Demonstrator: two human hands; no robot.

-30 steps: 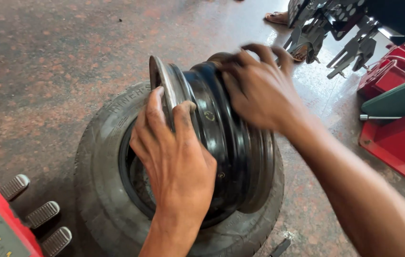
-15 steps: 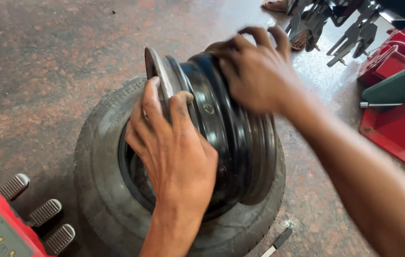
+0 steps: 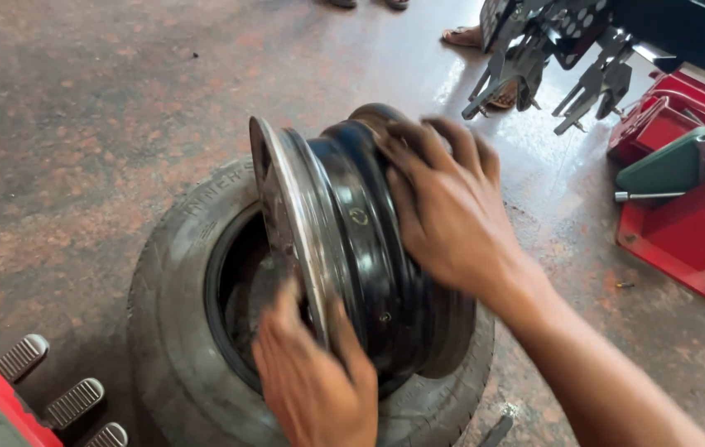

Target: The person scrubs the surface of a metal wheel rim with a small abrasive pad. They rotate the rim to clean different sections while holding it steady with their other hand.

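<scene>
Steel wheel rim stands on edge, tilted, in the hole of a tyre lying flat on the concrete floor. Looks heavy & stiff, smooth painted metal, prob slippery; best held by its flanged edges. Left hand low at the near edge, fingers clamped round the shiny lip. Right hand on top, fingers spread & pressed over the black barrel, wrist bent down

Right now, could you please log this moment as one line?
left hand: grips steel rim edge | right hand: on rim barrel | rim: upright, tilted, in tyre | floor: concrete
</scene>
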